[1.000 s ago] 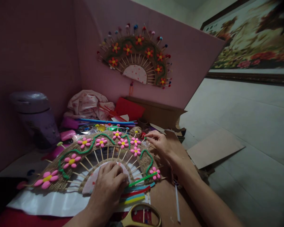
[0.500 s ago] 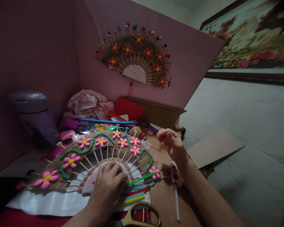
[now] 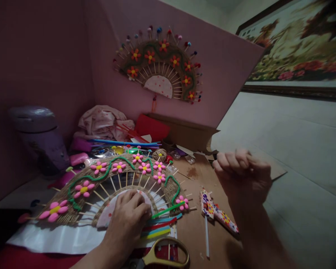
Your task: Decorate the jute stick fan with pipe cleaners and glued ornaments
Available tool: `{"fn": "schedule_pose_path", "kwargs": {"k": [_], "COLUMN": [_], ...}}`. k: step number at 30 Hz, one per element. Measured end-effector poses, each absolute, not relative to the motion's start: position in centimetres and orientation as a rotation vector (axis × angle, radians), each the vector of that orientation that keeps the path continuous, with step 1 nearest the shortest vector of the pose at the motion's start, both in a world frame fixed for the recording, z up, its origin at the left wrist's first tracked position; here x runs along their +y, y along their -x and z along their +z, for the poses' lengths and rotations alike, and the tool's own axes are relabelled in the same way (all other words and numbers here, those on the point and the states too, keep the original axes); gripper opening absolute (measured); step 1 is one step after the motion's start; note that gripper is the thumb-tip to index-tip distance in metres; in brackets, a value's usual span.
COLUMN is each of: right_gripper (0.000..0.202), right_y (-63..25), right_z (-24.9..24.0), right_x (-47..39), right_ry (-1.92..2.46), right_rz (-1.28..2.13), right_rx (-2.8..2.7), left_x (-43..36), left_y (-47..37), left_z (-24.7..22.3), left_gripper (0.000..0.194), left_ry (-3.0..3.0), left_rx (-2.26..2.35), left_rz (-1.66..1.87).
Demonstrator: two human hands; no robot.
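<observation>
My left hand [image 3: 130, 218] lies on the pink-spotted half-round [image 3: 108, 213] at the middle of a twine-wrapped fan [image 3: 168, 192]. Its fingers are bent and close together, with the tips hidden. Pink clay flowers [image 3: 84, 189] and a wavy green strip [image 3: 98, 178] decorate the fan. By the left thumb, a green stick [image 3: 168, 210] and several coloured strips [image 3: 159, 222] come out. My right hand [image 3: 243, 172] is raised at the right, fingers curled in; whether it holds something is too blurred to tell. A flower-patterned glue gun [image 3: 208, 204] lies below it.
Gold-handled scissors [image 3: 168, 257] lie at the front edge. Behind the fan stand a purple bottle [image 3: 42, 142], bunched pink cloth [image 3: 100, 121], blue straws [image 3: 123, 143] and a twine ball [image 3: 158, 155]. A finished fan [image 3: 159, 71] hangs on the wall.
My right hand has moved right and toward me, its fingers curling in, and the glue gun now shows in full. My left hand and the fan stay in place.
</observation>
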State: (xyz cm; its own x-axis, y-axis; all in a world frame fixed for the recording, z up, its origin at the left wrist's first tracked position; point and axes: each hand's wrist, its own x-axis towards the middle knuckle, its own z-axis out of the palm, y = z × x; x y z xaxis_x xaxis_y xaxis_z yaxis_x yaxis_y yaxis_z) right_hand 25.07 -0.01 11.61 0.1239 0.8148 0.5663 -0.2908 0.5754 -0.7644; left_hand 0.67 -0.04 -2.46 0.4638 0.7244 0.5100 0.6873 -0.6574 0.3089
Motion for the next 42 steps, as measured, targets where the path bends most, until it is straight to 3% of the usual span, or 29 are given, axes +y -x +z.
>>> {"fn": "schedule_pose_path", "kwargs": {"k": [4,7,9,12,18,42], "right_gripper": [0.037,0.028,0.022,0.032,0.035,0.039], "right_y": [-24.9,-24.3,-23.7,-23.2,-23.2,-22.7], "right_z": [13.5,12.8,10.8,6.4,1.2,0.3], "right_x": [-1.6,-0.8,1.0,4.5,8.4,9.1], "right_ry": [0.484,0.551,0.739,1.072,1.252,1.280], "right_rz": [0.805,0.716,0.708,0.757,0.710,0.479], "right_rx": [-1.147,-1.224,-1.312,-1.342,-1.301,-1.520], "left_x": [-0.1,-0.1,0.0,-0.1,-0.4,-0.2], "left_y": [-0.7,-0.7,-0.6,-0.6,-0.6,-0.5], "left_z": [-2.3,-2.4,-2.4,-2.4,-2.0,-2.3], "left_gripper": [0.015,0.015,0.017,0.018,0.019,0.021], "left_ry": [-2.629,-2.638,-2.645,-2.649,-2.628,-2.644], "left_rx": [1.294,1.279,1.269,1.276,1.267,1.245], "left_rz": [0.951,0.957,0.961,0.951,0.938,0.964]}}
